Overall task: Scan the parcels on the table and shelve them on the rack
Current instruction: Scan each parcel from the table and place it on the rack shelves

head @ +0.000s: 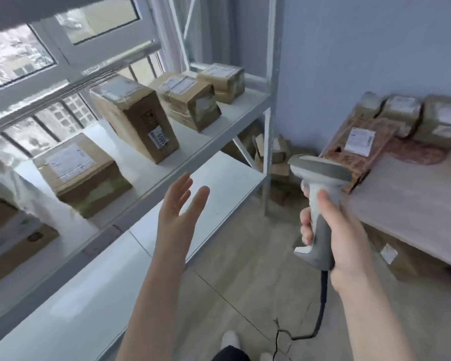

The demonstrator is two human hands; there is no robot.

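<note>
A: Entry, head view. What do the parcels look like?

B: I log brown cardboard boxes, taped, with white labels. On the rack [219, 131] upper shelf I count a tall box [136, 118] leaning toward the window, a squat box [82, 174] nearer me, then two smaller taped boxes [190, 100] further along. A fifth carton [13, 238] sits at the left edge, cut off by the frame.

A: And on the counter?

B: The counter [412, 201] at right carries a flat reddish-brown parcel [359, 147] with a white label on top, near its far end. Behind it, against the wall, three small boxes [401, 113] stand side by side.

A: Hands?

B: My left hand [179, 204] is fully open, fingers spread, palm turned inward, holding nothing; it hovers in front of the rack's lower shelf, touching nothing that I can see. My right hand [333, 230] is wrapped tight around the grip of a grey scanner [320, 199], head pointing up and left, cable trailing to the floor.

A: Uncertainties?

B: Label text unreadable: motion blur. More boxes [274, 157] lie on the floor behind the rack post, partly hidden. One box [396, 256] under the counter is mostly in shadow.
</note>
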